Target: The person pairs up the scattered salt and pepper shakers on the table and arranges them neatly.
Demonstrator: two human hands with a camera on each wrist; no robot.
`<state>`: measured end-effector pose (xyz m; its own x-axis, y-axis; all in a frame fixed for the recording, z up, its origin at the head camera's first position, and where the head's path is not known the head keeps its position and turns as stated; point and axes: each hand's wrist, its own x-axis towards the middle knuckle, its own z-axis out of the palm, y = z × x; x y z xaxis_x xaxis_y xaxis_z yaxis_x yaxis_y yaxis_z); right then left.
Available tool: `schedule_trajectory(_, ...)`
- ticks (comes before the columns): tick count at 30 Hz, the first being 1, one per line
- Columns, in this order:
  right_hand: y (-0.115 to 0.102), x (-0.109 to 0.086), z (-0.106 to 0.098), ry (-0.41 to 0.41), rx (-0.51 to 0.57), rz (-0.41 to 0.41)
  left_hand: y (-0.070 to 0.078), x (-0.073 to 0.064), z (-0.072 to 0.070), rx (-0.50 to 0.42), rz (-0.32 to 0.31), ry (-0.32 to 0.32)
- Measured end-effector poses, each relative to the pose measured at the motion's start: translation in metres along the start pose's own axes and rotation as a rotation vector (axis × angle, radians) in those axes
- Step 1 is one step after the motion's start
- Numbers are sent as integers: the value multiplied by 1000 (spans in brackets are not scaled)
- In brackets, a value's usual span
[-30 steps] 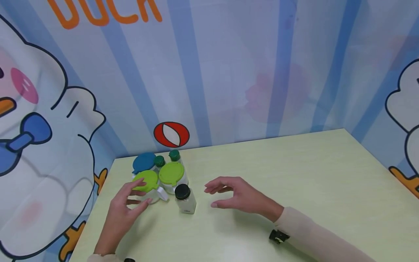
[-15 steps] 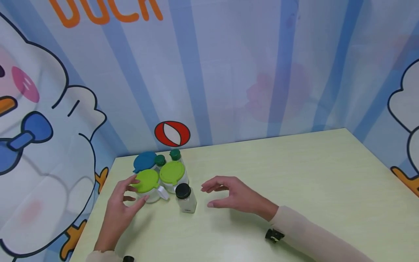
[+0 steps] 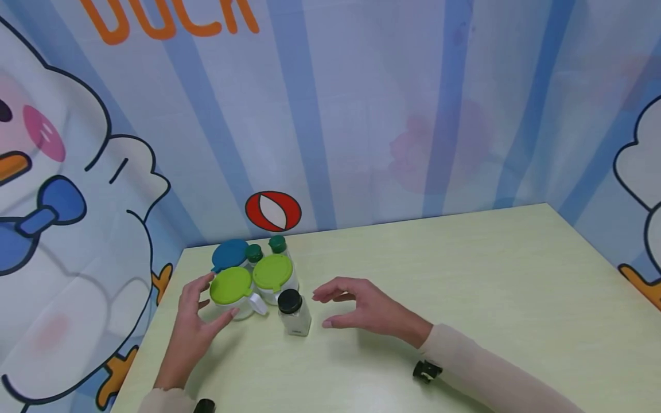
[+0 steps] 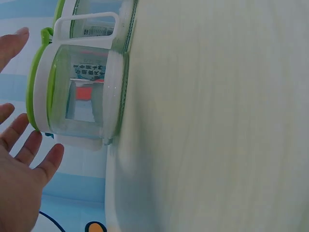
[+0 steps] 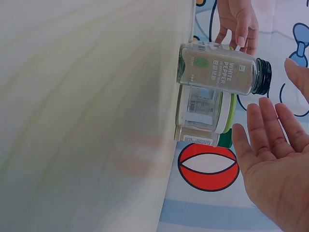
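Note:
My left hand [image 3: 192, 330] is spread beside the near green-lidded jar [image 3: 230, 285], thumb and fingers apart around its left side; whether a fingertip touches it I cannot tell. In the left wrist view this clear jar [image 4: 79, 92] has a white handle. My right hand [image 3: 369, 310] hovers right of a white pepper bottle [image 3: 295, 322], fingers loosely bent and holding nothing. The right wrist view shows that bottle's label [image 5: 219, 67] and black cap. Behind stand a second green-lidded jar [image 3: 273, 274], a blue-lidded jar [image 3: 230, 254] and two green-capped bottles [image 3: 277, 244].
The containers cluster at the left back of the pale table [image 3: 465, 275]. A printed cloth [image 3: 361, 115] with cartoon ducks hangs behind and along both sides. Dark wrist devices [image 3: 427, 371] are worn at the cuffs.
My right hand has shifted slightly left, closer to the pepper bottle. The left hand has drawn back a little from over the near green lid to its left side. The containers stay put.

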<state>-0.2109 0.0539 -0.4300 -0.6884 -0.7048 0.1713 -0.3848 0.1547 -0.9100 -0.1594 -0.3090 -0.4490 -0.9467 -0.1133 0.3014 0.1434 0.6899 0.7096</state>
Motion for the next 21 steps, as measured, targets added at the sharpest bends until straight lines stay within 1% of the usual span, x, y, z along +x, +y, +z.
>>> schedule_trajectory(4, 1, 2, 1, 14, -13, 7, -4, 5, 1, -107, -101, -40)
schedule_trajectory(6, 1, 3, 2, 24, -11, 12, -6, 7, 2, -143, -146, -49)
schedule_trajectory(9, 2, 5, 3, 32, 4, 4, -10, 9, 2, -176, -187, -60)
schedule_trajectory(14, 4, 8, 6, 38, 38, -2, -12, 13, 4, -188, -210, -83)
schedule_trajectory(21, 5, 13, 10, 44, 58, -4, -13, 17, 6, -198, -195, -104)
